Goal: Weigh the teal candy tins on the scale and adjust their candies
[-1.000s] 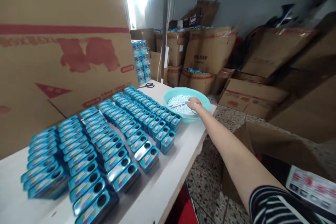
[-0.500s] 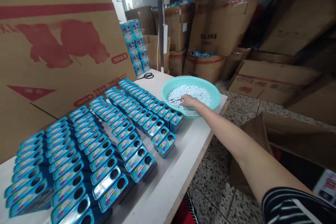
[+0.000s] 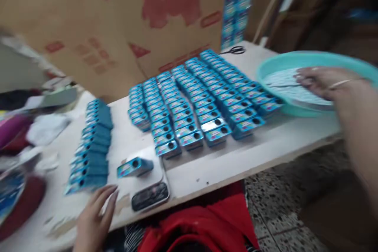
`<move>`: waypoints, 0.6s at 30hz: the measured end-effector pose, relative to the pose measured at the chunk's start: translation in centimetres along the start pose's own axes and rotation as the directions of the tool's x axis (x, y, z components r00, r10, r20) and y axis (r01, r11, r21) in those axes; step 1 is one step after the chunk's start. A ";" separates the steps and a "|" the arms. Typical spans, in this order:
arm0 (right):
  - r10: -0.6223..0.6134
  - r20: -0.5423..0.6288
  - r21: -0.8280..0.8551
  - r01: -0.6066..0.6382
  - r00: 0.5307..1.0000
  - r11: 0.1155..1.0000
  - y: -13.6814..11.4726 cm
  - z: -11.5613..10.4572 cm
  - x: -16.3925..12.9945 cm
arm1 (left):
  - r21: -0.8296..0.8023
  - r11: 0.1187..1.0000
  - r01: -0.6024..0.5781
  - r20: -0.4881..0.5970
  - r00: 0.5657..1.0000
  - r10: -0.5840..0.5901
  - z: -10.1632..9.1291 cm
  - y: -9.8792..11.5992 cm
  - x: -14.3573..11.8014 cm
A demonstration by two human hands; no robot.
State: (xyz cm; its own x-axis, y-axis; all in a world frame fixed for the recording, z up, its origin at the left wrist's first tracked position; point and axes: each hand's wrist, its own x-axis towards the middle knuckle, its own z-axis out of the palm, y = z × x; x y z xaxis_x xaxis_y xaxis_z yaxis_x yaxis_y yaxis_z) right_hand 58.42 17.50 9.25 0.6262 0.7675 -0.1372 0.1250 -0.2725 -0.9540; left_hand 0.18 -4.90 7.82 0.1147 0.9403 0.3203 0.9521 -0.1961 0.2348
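My right hand (image 3: 320,80) reaches into a teal basin (image 3: 274,63) of small white pellets (image 3: 285,88) at the table's right end, its fingers curled around a thin dark metal tool (image 3: 279,85). My left hand (image 3: 94,214) lies flat on the near table edge and holds nothing. It sits just left of a small scale (image 3: 150,195), on which a single blue tin (image 3: 134,166) lies. Several rows of blue tins with round holes (image 3: 195,102) fill the table's middle. The picture is blurred.
A separate column of blue tins (image 3: 94,145) stands at the left. A big cardboard box (image 3: 118,27) rises behind the table, with scissors (image 3: 234,50) and stacked tins (image 3: 236,4) at the back. Mixed clutter (image 3: 29,130) covers the far left; red cloth (image 3: 201,228) lies below the edge.
The view has swung left and down, which brings my left hand, the scale and the left clutter into sight. My right hand has stayed in the basin.
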 end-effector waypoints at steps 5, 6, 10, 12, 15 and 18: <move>-0.053 0.519 0.176 -0.046 0.853 0.983 -3.4 8.6 -11.2 | -0.085 0.992 0.098 0.028 0.995 -0.096 0.6 -0.7 -4.0; -0.100 0.636 0.199 -0.037 0.765 0.979 -4.1 10.6 -14.6 | -0.103 0.989 0.105 0.031 0.994 -0.103 0.9 -0.8 -4.5; -0.150 0.941 0.144 0.041 0.302 0.989 -5.5 18.2 -26.7 | -0.175 0.979 0.109 0.013 0.994 -0.109 1.3 -1.1 -7.0; -0.156 0.972 0.135 0.128 0.174 0.983 -5.1 21.0 -30.3 | -0.200 0.973 0.116 -0.003 0.993 -0.119 1.5 -1.6 -8.3; -0.141 0.984 0.109 0.262 0.107 0.959 -4.2 23.5 -32.8 | -0.240 0.960 0.144 -0.018 0.988 -0.153 2.0 -2.4 -9.8; -0.125 0.986 0.065 0.436 0.108 0.898 -3.4 24.7 -33.5 | -0.291 0.940 0.176 -0.007 0.982 -0.186 2.4 -2.8 -10.5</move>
State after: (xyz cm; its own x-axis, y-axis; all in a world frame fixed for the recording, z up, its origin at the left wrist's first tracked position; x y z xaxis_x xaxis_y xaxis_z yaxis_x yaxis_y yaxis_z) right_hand 18.02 7.03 10.49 -0.7067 0.6895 -0.1589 0.3349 0.1282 -0.9335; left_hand -3.02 -13.58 1.55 -0.0669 0.9583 0.2779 0.8329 -0.0997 0.5444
